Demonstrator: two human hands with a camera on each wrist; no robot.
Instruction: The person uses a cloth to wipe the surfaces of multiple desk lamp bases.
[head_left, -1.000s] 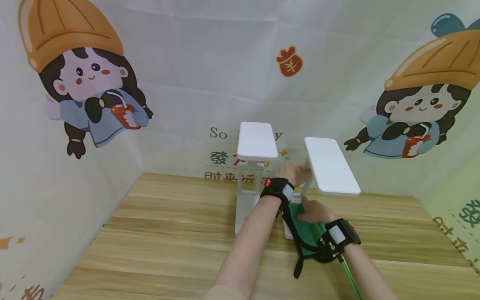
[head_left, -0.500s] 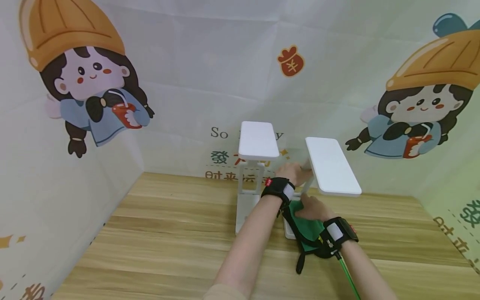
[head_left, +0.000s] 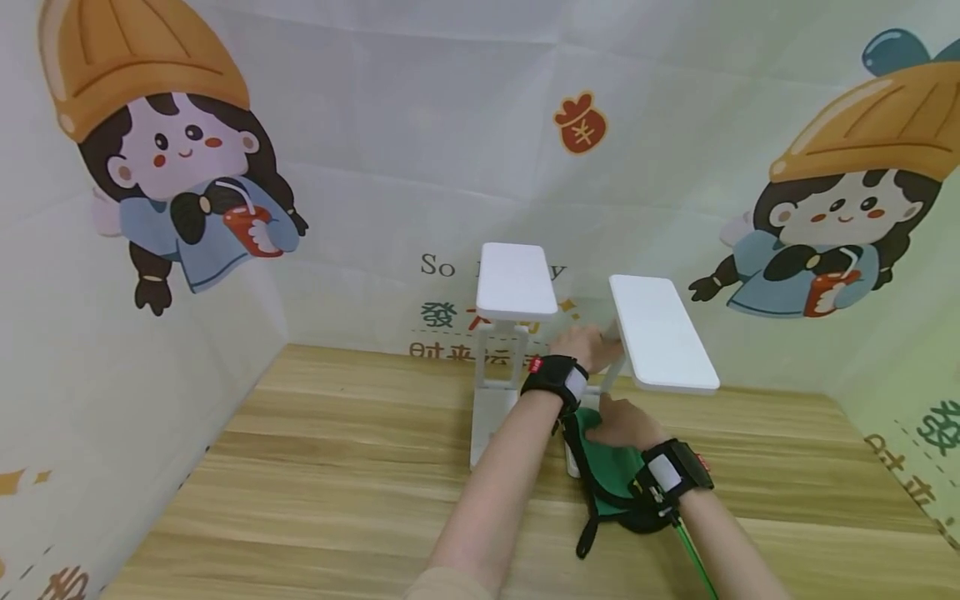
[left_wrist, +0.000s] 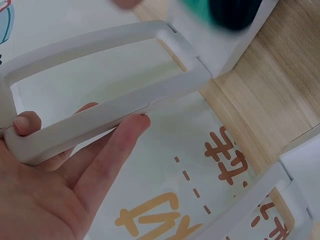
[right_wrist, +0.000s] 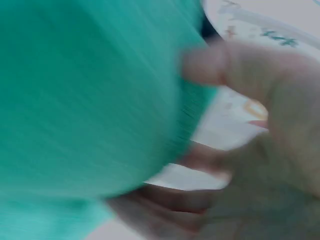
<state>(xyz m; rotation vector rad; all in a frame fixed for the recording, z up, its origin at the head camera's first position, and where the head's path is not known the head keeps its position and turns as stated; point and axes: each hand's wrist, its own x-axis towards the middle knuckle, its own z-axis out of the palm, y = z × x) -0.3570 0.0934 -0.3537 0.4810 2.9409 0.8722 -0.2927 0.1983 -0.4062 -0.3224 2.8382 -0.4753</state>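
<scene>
Two white stands with flat rectangular tops rise near the back wall. My left hand (head_left: 581, 348) grips the upright frame of the right stand (head_left: 663, 333). In the left wrist view, my thumb and fingers lie around one side bar (left_wrist: 100, 117) of that frame. My right hand (head_left: 626, 425) pinches a green cloth (head_left: 611, 471) with black edging and a black hanging loop (head_left: 587, 537), low over the right stand's base. The right wrist view shows the cloth blurred, thumb on one face and fingers behind it.
The left stand (head_left: 517, 279) stands close beside my left forearm. Under everything is a wood-grain table (head_left: 337, 467). A printed backdrop (head_left: 420, 150) with cartoon figures closes off the back and sides. A green cable (head_left: 696, 554) runs from my right wristband.
My right hand shifts the cloth slightly up, then back down and a little left over the base, its loop swinging left. The left hand and both stands stay put.
</scene>
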